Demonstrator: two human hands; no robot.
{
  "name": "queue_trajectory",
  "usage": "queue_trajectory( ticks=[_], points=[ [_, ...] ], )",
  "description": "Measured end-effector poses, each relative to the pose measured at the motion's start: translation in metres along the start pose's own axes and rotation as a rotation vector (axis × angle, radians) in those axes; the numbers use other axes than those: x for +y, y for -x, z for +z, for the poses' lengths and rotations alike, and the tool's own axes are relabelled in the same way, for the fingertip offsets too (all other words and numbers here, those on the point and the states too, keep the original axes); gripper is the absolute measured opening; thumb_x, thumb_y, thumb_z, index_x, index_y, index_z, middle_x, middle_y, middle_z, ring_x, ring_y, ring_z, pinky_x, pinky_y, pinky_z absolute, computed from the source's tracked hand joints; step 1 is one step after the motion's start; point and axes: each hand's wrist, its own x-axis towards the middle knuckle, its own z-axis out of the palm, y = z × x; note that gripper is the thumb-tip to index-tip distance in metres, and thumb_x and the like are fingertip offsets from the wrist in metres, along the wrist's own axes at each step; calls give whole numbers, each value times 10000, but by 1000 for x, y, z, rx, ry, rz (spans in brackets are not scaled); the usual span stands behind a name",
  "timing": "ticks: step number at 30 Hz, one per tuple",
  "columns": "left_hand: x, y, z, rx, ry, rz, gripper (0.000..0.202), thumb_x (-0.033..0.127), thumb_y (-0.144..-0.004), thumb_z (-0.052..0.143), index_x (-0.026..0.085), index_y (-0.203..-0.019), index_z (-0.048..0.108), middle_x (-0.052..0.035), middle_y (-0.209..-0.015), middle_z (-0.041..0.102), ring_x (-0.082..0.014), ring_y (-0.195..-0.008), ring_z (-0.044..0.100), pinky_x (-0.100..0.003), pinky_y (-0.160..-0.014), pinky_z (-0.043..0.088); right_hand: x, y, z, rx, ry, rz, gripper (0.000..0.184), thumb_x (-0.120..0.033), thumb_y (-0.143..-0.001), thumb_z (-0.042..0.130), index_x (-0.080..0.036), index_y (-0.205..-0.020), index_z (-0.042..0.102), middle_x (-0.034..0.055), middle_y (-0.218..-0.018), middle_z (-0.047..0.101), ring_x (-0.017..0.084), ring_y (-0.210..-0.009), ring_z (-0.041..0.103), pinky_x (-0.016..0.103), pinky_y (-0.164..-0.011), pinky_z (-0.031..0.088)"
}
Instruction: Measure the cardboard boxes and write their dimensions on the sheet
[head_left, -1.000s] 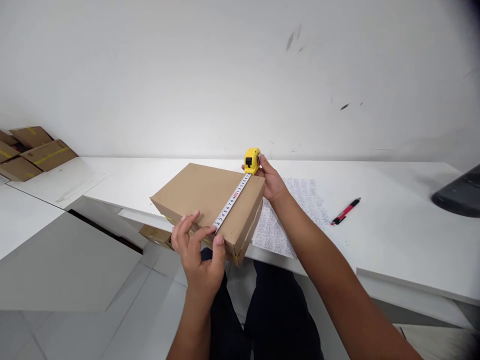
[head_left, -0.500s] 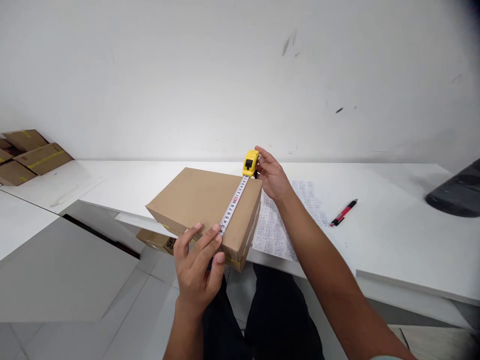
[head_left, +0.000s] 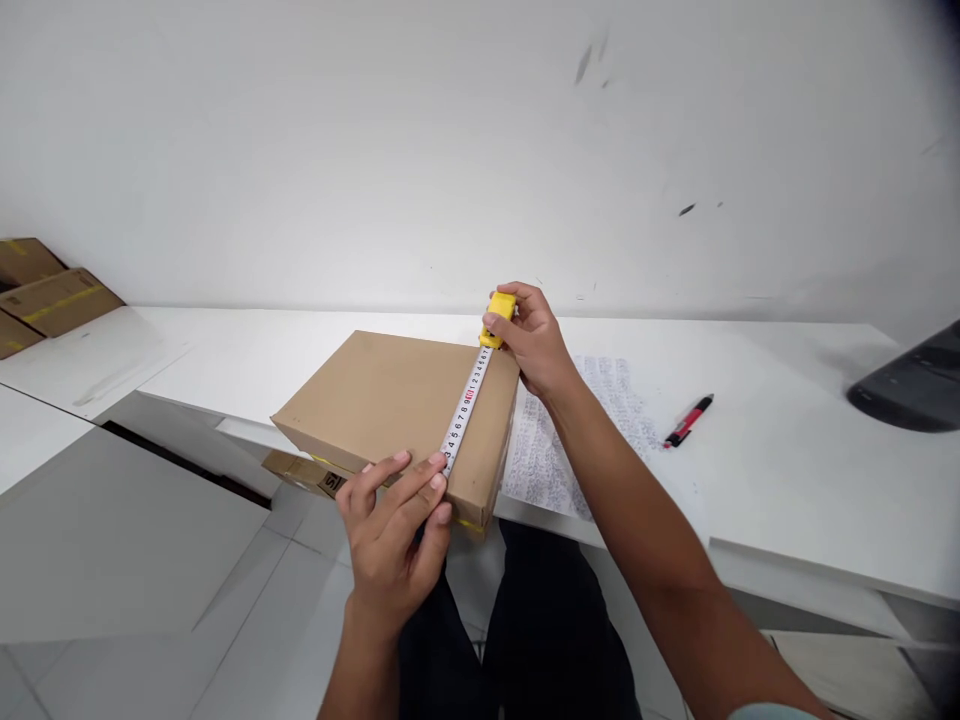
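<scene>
A closed brown cardboard box rests on the white table, its near edge jutting over the table's front. Across its top, near the right end, runs the numbered blade of a yellow tape measure. My right hand grips the tape's case at the box's far edge, thumb laid on it. At the near edge, my left hand presses the blade's end against the box with its fingers; the very tip of the blade is hidden under them.
A handwritten sheet lies right of the box, partly behind my right forearm. Beyond it are a red and black pen and a dark object. Several cardboard boxes stand at the far left. Another box sits below the tabletop.
My right thumb has come over onto the tape measure's case, which has turned and tilted slightly. The left hand still holds the blade's end at the near edge. The view has shifted a little.
</scene>
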Motion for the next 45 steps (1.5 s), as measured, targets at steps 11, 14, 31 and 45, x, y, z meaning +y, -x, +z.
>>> queue_trajectory(
  ticks=[11,14,31,45],
  points=[
    [0,2,6,21,33,-30,257,112,-916,643,257,-1127,669,-55,-1118,800,-259,-1181,635,-482,-976,423,2,-3,-10,-99,116,-43,582,-441,-767,786,-355,-1253,478,20,-1227,527,204,-1054,543,369,-911,540],
    [0,1,7,38,26,-31,247,117,-916,639,259,-1116,674,-49,-1103,804,-256,-1171,639,-473,-979,421,1,-5,-11,-84,134,-20,593,-489,-770,788,-356,-1265,491,20,-1220,534,204,-1052,553,377,-929,548],
    [27,-16,-24,128,-62,82,195,156,-856,769,221,-1017,681,-71,-1053,800,-237,-1142,648,-522,-1218,298,-103,21,-31,98,271,-275,570,-486,-781,814,-351,-1289,592,59,-1351,564,252,-1173,601,422,-891,621],
    [86,62,23,-250,392,205,291,222,-917,629,198,-1205,664,-89,-1232,741,-233,-1205,640,-390,-1091,468,-121,284,-120,449,1476,-684,994,-361,-736,861,-610,-1511,290,83,-1305,516,354,-997,688,561,-667,669]
  ],
)
